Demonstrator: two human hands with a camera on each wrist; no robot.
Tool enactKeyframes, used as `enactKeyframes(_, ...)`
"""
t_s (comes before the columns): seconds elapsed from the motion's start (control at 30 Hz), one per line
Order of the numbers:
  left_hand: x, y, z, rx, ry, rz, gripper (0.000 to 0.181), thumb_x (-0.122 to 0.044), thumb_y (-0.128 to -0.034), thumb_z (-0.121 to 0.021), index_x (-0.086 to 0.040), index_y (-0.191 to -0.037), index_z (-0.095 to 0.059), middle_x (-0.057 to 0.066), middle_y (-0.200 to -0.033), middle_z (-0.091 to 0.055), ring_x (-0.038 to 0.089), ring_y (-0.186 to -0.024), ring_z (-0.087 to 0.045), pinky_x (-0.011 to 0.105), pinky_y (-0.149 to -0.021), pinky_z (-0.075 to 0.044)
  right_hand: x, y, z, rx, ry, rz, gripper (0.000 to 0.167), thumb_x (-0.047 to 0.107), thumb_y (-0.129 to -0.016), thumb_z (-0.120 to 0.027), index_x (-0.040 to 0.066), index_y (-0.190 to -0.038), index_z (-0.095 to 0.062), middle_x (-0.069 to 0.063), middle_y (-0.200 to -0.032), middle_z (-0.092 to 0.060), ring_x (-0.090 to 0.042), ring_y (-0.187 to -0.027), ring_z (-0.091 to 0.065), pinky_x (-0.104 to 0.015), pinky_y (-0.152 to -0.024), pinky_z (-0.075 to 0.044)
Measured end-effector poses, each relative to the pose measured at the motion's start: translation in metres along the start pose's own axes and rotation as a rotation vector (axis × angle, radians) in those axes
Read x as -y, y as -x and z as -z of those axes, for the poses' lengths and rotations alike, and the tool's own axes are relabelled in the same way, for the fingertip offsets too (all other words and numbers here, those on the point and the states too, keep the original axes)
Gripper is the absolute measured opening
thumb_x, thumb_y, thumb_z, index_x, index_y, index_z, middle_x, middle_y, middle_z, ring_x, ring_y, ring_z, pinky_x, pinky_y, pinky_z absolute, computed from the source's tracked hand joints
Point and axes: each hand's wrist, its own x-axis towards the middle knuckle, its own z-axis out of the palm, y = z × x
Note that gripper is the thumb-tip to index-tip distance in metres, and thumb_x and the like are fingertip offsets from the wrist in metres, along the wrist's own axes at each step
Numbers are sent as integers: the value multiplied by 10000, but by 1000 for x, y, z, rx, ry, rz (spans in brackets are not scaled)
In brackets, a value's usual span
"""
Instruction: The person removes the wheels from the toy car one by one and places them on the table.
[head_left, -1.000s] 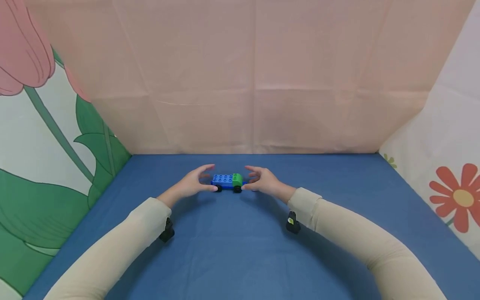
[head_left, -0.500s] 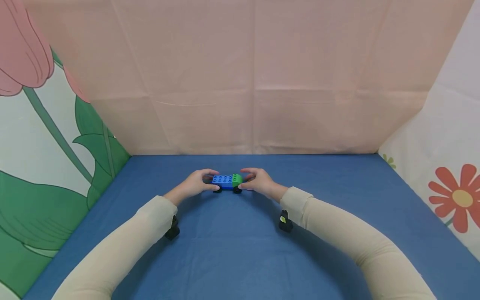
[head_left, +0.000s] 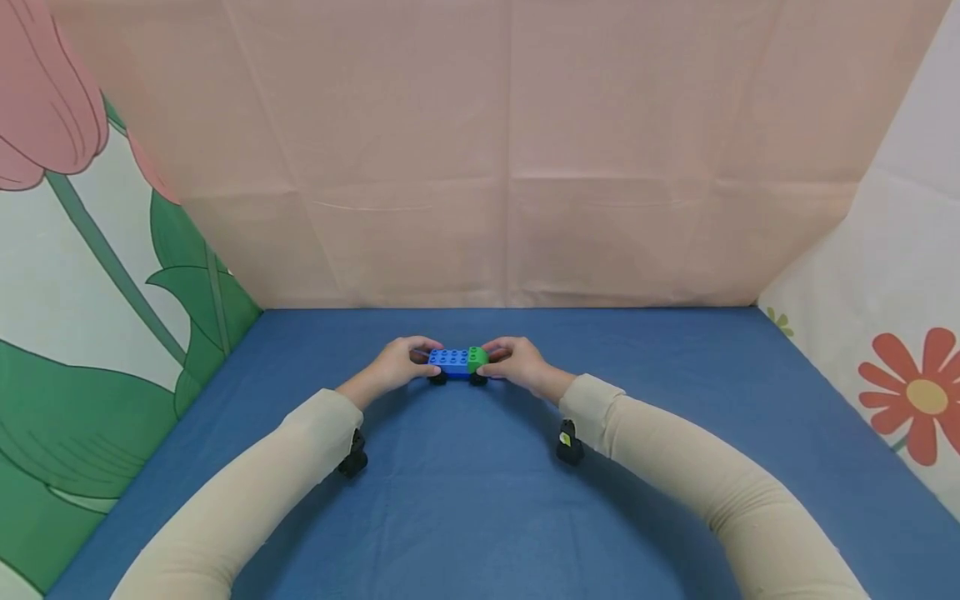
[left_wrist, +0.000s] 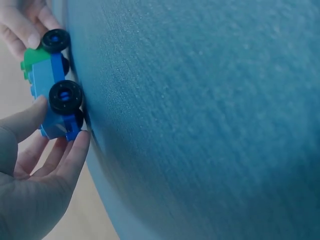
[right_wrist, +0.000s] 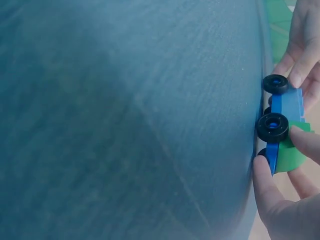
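Observation:
A toy truck (head_left: 450, 360) built of blocks stands on its black wheels on the blue tabletop. Its studded blue block (left_wrist: 44, 74) is at the left and a rounded green block (right_wrist: 291, 157) at the right, over a darker blue base. My left hand (head_left: 392, 365) grips the blue end, thumb on the near side and fingers round the back and end. On the green end my right hand (head_left: 523, 365) has its thumb on the near side, other fingers curled round the far side. Both hands hide parts of the truck's ends.
Blue cloth (head_left: 465, 500) covers the table. Behind it hangs a plain beige cloth (head_left: 502, 167). A leaf-and-tulip-patterned cloth (head_left: 90, 292) borders the left side, a flower-patterned one (head_left: 900, 275) the right. A black wrist camera (head_left: 570, 442) hangs under the right sleeve.
Both hands have come inward from around the truck and taken hold of its two ends. The truck has shifted slightly to the right.

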Motion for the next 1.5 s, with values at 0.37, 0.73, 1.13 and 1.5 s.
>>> enactKeyframes(0.37,-9,4,5,-18,92,-16,406,-181,-919,-680,-114,-1309,-589,148,-1333,-562,312,-1218,-554,458,-975,-486,7,4,13,16,-86,36,391,92,-853,-744,95,-1231,-646,-131,-1221,-627,-237,-1074,-636,-350,-891,-552)
enactKeyframes(0.73,-31,14,9,-56,74,-62,435,-269,-896,-711,-127,-1289,-588,119,-1302,-572,286,-1182,-530,450,-936,-472,20,20,32,31,-139,68,408,168,-871,-736,121,-1264,-635,-128,-1245,-633,-243,-1098,-630,-471,-1016,-467)
enactKeyframes(1.13,-54,26,5,31,55,-147,477,-327,-878,-724,-128,-1287,-577,105,-1267,-577,288,-1167,-514,455,-976,-465,36,44,46,70,-79,64,430,187,-882,-726,106,-1291,-621,-146,-1235,-649,-221,-977,-676,-498,-1040,-440)
enactKeyframes(1.5,-71,36,-1,157,7,-208,535,-362,-871,-727,-122,-1317,-557,89,-1242,-594,245,-1073,-557,381,-889,-516,54,69,54,125,33,77,443,252,-876,-734,111,-1282,-628,-118,-1157,-680,-183,-881,-695,-488,-1028,-450)
